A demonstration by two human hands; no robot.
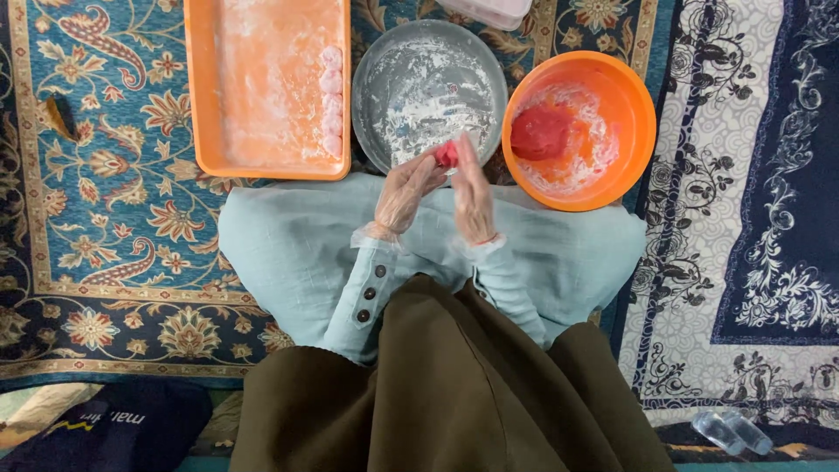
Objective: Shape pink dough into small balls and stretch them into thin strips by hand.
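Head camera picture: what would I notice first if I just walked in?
Probably the two gloved hands in the middle: the left hand and right hand press a small red dough piece between them. To the right sits a bright orange bowl holding a red dough lump, and up left an orange tray carries a column of pink balls.

My left hand (406, 188) and right hand (472, 192), both in clear gloves, press a red dough piece (447, 155) between them over the floured pan's (384, 79) near rim. Red dough (542, 131) sits in the orange bowl (634, 105); pink balls (331, 96) line the tray's (205, 87) right edge.
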